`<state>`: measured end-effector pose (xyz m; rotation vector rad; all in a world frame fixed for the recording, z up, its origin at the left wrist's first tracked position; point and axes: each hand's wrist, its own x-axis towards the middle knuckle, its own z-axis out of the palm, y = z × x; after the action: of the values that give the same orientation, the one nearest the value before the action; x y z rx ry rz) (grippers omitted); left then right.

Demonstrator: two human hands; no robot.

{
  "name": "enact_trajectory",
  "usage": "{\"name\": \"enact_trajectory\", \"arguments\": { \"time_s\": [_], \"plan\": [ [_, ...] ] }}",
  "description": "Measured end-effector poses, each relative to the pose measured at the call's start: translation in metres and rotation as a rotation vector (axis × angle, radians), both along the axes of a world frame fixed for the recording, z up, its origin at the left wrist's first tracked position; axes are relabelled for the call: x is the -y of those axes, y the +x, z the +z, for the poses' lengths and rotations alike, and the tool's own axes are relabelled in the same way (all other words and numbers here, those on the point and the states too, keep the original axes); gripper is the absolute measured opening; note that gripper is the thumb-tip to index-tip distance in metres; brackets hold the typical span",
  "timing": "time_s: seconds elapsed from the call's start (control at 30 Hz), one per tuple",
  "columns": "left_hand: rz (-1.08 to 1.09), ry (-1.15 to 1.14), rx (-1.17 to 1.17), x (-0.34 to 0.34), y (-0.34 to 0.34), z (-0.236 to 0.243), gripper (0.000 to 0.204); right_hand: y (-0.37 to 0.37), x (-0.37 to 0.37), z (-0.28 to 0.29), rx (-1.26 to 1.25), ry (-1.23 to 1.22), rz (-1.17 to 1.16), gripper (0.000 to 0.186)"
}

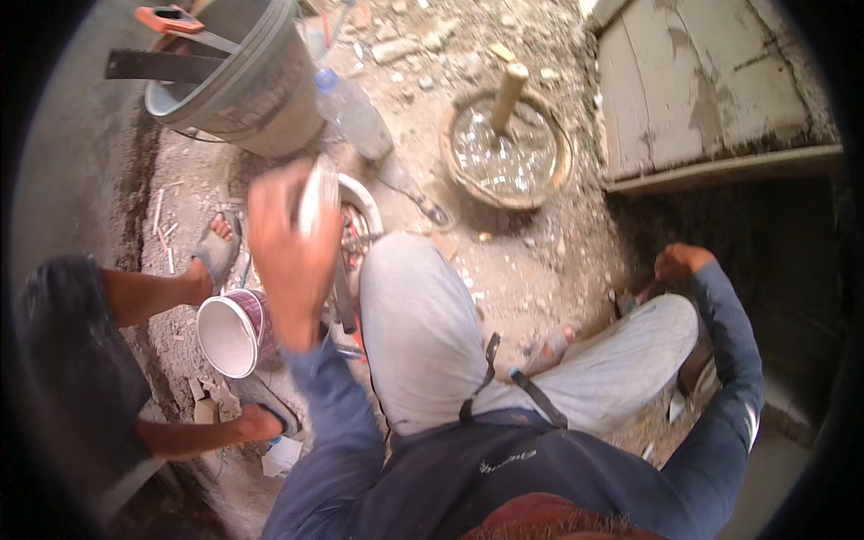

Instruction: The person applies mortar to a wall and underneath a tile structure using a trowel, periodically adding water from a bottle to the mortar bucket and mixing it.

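Raised above my left knee, my left hand (286,247) is closed around a whitish object (319,198), too blurred to name. Beneath this hand, partly hidden by it, stands a round white container (368,200) with tools and small bits inside. Off to the right, my right hand (684,262) is closed beside my right knee, at the edge of a dark recess. What it grips, if anything, cannot be made out. Ahead of me sits a round basin (447,171) of wet grey mix, with a wooden handle (510,94) standing up in it.
A large bucket (270,112) at far left holds an orange-handled tool (171,20) and a dark blade (157,66). Beside it leans a plastic bottle (354,115). Another person's legs (148,295) and a small pail (206,337) are at left. A pale slab (666,90) stands at far right; rubble litters the ground.
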<state>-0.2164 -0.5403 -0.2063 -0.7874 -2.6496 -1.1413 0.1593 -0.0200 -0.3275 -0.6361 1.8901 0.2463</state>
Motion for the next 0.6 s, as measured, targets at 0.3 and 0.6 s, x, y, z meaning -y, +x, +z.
{"name": "enact_trajectory", "arguments": {
  "time_s": [0.3, 0.6],
  "plan": [
    [0.084, -0.825, 0.703, 0.189, 0.165, -0.081, 0.038, -0.263, 0.168, 0.096, -1.286, -0.434, -0.282, 0.016],
    [0.059, 0.230, 0.340, 0.034, -0.019, -0.095, 0.062, -0.341, 0.161, 0.039, -0.832, 0.345, -0.394, 0.028]
  ]
}}
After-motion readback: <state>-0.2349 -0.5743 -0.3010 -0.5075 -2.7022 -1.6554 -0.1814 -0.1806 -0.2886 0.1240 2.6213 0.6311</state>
